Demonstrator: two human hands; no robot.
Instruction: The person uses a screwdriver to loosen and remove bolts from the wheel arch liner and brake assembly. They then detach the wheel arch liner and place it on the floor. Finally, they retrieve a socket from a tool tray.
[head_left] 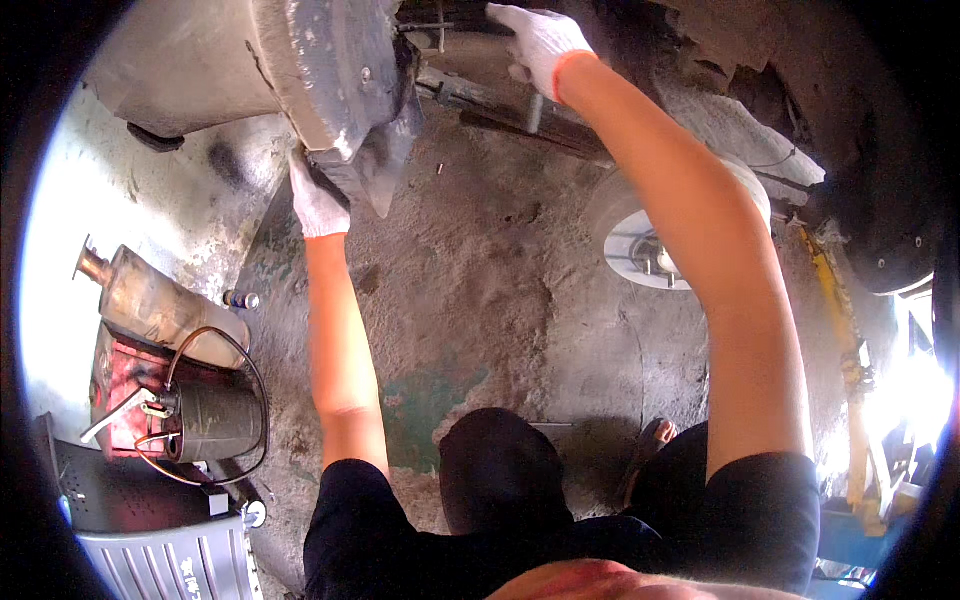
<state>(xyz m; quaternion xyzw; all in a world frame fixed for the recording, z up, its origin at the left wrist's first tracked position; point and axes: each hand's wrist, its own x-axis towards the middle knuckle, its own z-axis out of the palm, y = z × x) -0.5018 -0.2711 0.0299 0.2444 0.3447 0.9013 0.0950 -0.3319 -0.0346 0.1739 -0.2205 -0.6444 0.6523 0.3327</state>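
Head view: worn, stained concrete floor (480,300) beside a dark vehicle underside (850,80). Dark body panel (345,75) hangs ahead, upper left, long axis running roughly near to far. Gloved left hand (320,207) is nearer, apparently touching its near lower end; fingers partly hidden, cannot tell grip. Gloved right hand (545,45) is apart, right of it, index finger extended, partly open, nothing visible held.
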